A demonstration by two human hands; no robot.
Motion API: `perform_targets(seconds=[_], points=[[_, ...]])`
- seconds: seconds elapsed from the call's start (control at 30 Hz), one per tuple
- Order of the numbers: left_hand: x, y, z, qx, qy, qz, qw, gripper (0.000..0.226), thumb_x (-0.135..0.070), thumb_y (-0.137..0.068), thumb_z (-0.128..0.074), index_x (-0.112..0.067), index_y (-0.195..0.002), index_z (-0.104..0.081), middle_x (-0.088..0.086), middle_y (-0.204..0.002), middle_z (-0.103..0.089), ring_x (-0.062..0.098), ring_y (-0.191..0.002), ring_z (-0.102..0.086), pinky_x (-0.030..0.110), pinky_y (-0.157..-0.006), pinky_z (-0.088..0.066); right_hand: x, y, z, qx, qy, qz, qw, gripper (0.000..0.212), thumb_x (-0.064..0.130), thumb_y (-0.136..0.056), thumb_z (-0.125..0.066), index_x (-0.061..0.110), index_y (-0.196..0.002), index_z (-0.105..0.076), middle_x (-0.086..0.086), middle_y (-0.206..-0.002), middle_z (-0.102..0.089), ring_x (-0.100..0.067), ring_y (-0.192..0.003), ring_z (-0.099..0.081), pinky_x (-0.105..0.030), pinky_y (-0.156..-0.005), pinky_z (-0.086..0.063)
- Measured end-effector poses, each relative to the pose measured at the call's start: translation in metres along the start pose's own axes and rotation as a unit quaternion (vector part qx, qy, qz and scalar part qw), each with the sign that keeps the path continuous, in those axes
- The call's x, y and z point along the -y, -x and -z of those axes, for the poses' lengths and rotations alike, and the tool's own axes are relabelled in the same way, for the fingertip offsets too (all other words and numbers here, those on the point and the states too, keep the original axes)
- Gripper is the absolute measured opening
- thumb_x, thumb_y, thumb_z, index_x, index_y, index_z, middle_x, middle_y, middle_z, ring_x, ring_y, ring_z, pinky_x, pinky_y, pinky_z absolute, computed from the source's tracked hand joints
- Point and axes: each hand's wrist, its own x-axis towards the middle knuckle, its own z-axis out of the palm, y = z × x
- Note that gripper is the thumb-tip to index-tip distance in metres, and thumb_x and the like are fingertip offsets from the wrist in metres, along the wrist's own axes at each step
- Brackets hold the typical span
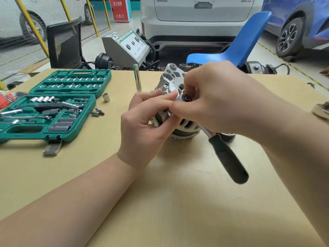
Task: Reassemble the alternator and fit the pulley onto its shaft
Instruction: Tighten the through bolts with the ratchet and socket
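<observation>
The silver alternator point(173, 81) stands on the wooden table point(178, 202), its shaft end facing me. My left hand point(142, 122) grips the housing from the left, with its fingers reaching towards the shaft. My right hand point(215, 97) comes in from the right and its fingertips pinch a small dark round part point(186, 98) at the shaft end. A tool with a black handle point(228, 157) slants out from under my right palm; whether that hand holds it is hidden. A ribbed round part point(229, 137), perhaps the pulley, lies behind the handle.
An open green socket case point(53, 107) fills the table's left side, with loose sockets point(106, 97) beside it. A chrome bar point(137, 77) stands upright left of the alternator. A metal part point(322, 111) lies at the right edge. A blue chair point(243, 38) stands behind the table.
</observation>
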Motion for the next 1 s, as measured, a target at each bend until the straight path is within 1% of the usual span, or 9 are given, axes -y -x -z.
perform_targets(seconds=[0.1, 0.2, 0.33, 0.43, 0.6, 0.73, 0.83, 0.9, 1.0], points=[[0.001, -0.002, 0.000, 0.007, -0.012, -0.022, 1.000, 0.014, -0.020, -0.094, -0.084, -0.011, -0.105, -0.080, 0.005, -0.122, -0.078, 0.026, -0.125, -0.066, 0.045, -0.110, -0.049, -0.003, 0.001, 0.003, 0.010, 0.002, 0.011, 1.000, 0.034, 0.057, -0.083, -0.070, 0.026, -0.072, -0.061, 0.006, -0.061, -0.062, -0.006, -0.054, -0.056, -0.028, -0.048, -0.035], [0.001, -0.004, 0.000, 0.006, -0.024, -0.042, 0.999, 0.015, -0.015, -0.092, -0.086, -0.005, -0.103, -0.081, 0.007, -0.121, -0.078, 0.024, -0.121, -0.069, 0.044, -0.110, -0.049, -0.010, 0.003, 0.013, 0.044, -0.011, 0.040, 0.998, 0.028, 0.062, -0.077, -0.073, 0.036, -0.088, -0.068, 0.013, -0.073, -0.066, -0.004, -0.069, -0.060, -0.033, -0.059, -0.050], [0.002, -0.005, 0.001, 0.012, -0.027, -0.046, 0.998, 0.015, -0.012, -0.091, -0.087, -0.004, -0.103, -0.081, 0.008, -0.120, -0.078, 0.027, -0.120, -0.071, 0.048, -0.110, -0.049, -0.011, -0.001, 0.017, 0.055, 0.015, 0.083, 0.995, 0.021, 0.047, -0.082, -0.081, 0.040, -0.100, -0.073, 0.012, -0.075, -0.066, -0.004, -0.074, -0.057, -0.040, -0.066, -0.053], [0.001, -0.005, 0.001, 0.008, -0.043, -0.037, 0.998, 0.018, -0.013, -0.091, -0.088, -0.004, -0.105, -0.082, 0.006, -0.121, -0.079, 0.026, -0.122, -0.068, 0.045, -0.109, -0.050, -0.009, -0.001, 0.018, 0.052, 0.008, 0.051, 0.997, 0.029, 0.060, -0.075, -0.074, 0.037, -0.092, -0.072, 0.014, -0.072, -0.067, -0.005, -0.073, -0.060, -0.040, -0.067, -0.055], [-0.002, -0.002, -0.001, 0.001, -0.004, -0.003, 1.000, 0.022, -0.019, -0.093, -0.085, -0.014, -0.114, -0.079, 0.003, -0.121, -0.079, 0.023, -0.128, -0.064, 0.053, -0.105, -0.054, -0.002, 0.002, 0.006, 0.029, -0.024, -0.003, 0.999, 0.048, 0.071, -0.076, -0.065, 0.023, -0.068, -0.061, 0.003, -0.060, -0.063, -0.012, -0.054, -0.057, -0.030, -0.050, -0.044], [0.001, -0.003, -0.001, 0.006, -0.023, -0.022, 0.999, 0.014, -0.017, -0.093, -0.086, -0.006, -0.100, -0.081, 0.008, -0.121, -0.078, 0.027, -0.124, -0.068, 0.049, -0.108, -0.050, -0.005, 0.003, 0.012, 0.052, 0.003, 0.025, 0.998, 0.045, 0.072, -0.072, -0.059, 0.028, -0.081, -0.061, 0.009, -0.071, -0.064, -0.010, -0.067, -0.059, -0.034, -0.060, -0.051], [0.000, -0.005, 0.000, 0.007, -0.027, -0.033, 0.999, 0.015, -0.008, -0.089, -0.089, -0.008, -0.101, -0.080, 0.007, -0.122, -0.077, 0.034, -0.118, -0.069, 0.040, -0.109, -0.048, -0.009, 0.003, 0.018, 0.075, 0.023, 0.068, 0.995, 0.033, 0.065, -0.078, -0.065, 0.036, -0.094, -0.063, 0.011, -0.078, -0.067, -0.010, -0.074, -0.060, -0.040, -0.067, -0.055], [-0.001, -0.006, 0.001, 0.014, -0.025, -0.038, 0.999, 0.016, -0.011, -0.090, -0.087, -0.011, -0.103, -0.078, 0.004, -0.123, -0.077, 0.032, -0.119, -0.067, 0.038, -0.109, -0.048, -0.013, 0.002, 0.021, 0.081, 0.021, 0.088, 0.993, 0.021, 0.051, -0.086, -0.075, 0.041, -0.104, -0.069, 0.013, -0.085, -0.069, -0.008, -0.078, -0.061, -0.038, -0.068, -0.054], [-0.001, -0.007, 0.002, 0.017, -0.029, -0.035, 0.999, 0.016, -0.020, -0.093, -0.083, -0.007, -0.102, -0.080, 0.005, -0.122, -0.077, 0.032, -0.119, -0.066, 0.039, -0.109, -0.048, -0.016, 0.002, 0.025, 0.090, 0.018, 0.091, 0.992, 0.025, 0.037, -0.090, -0.077, 0.046, -0.112, -0.072, 0.016, -0.089, -0.069, -0.010, -0.086, -0.063, -0.041, -0.073, -0.056]])
